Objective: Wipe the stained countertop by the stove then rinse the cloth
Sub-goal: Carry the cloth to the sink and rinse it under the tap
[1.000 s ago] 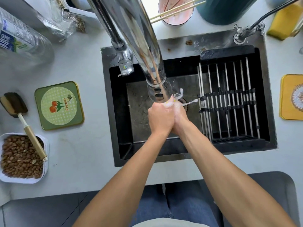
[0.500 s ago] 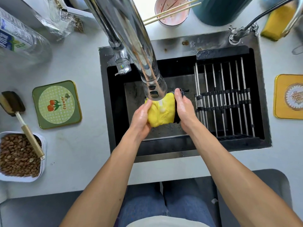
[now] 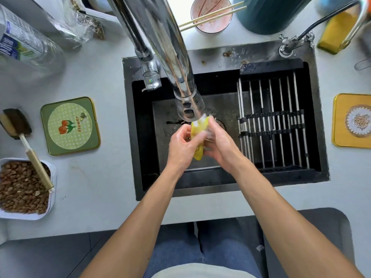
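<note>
Right under the faucet spout (image 3: 188, 105), over the sink (image 3: 220, 185), the yellow cloth (image 3: 195, 133) is bunched between both hands: left hand (image 3: 180, 147) and right hand (image 3: 219, 146) each keep a grip clamped on it. Squeezing hard this close to the stream would likely splash water onto the surface (image 3: 104, 177) beside the sink, and a slippery fold could drop toward the drain.

Half a second ago the yellow cloth (image 3: 197, 141) was spread wide between the two hands under the faucet head (image 3: 188, 106); now it is being squeezed into a narrow vertical strip. The left hand (image 3: 180, 146) and the right hand (image 3: 219, 145) are pressing close together again, much as they were a second ago, when the cloth was hidden inside them. Water is splashing white at the cloth's upper end, just below the spout.
</note>
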{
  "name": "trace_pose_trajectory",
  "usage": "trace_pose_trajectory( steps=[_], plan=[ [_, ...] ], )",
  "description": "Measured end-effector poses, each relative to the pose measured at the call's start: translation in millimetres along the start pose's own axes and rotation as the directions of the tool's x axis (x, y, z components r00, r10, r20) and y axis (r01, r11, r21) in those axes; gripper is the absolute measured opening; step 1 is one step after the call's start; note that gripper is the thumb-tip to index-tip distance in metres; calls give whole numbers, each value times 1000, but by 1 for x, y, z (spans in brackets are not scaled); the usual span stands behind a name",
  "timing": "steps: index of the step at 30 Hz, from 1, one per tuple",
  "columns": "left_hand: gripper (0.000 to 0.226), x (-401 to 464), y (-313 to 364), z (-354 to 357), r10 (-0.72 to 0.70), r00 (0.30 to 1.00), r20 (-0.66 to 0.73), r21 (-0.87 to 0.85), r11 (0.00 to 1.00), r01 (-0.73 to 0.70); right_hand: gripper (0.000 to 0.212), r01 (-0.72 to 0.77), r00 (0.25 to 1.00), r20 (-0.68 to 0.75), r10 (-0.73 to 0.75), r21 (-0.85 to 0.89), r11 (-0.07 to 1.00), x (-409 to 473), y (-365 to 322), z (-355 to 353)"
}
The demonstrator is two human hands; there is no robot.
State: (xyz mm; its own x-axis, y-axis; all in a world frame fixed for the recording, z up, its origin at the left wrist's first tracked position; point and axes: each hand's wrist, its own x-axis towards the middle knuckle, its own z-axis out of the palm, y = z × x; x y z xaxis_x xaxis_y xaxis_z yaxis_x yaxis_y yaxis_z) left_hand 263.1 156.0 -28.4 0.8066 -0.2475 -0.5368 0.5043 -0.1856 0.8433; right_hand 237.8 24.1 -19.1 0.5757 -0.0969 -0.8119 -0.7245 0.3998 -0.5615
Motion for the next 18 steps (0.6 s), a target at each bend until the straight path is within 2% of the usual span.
trace_pose_trajectory(
  steps=[2,5,10,15,18],
  plan=[
    [15,-4,-2,1,-30,1000,-3,0,1000,30,54,-22,999,46,18,98,995,-1,3,5],
    [17,-8,-3,3,-102,995,-17,-75,992,100,38,13,1000,-24,-8,236,972,2,12,12],
    [12,-13,-4,3,-168,984,-57,-268,952,147,29,59,986,-166,20,454,889,11,17,15],
    [26,-15,-8,-3,-299,937,-180,-481,858,181,40,176,968,-246,-43,551,816,9,13,9],
    [18,-16,-13,-11,-380,902,-206,-537,814,220,45,207,962,-268,-39,635,744,6,7,-1]
  ],
)
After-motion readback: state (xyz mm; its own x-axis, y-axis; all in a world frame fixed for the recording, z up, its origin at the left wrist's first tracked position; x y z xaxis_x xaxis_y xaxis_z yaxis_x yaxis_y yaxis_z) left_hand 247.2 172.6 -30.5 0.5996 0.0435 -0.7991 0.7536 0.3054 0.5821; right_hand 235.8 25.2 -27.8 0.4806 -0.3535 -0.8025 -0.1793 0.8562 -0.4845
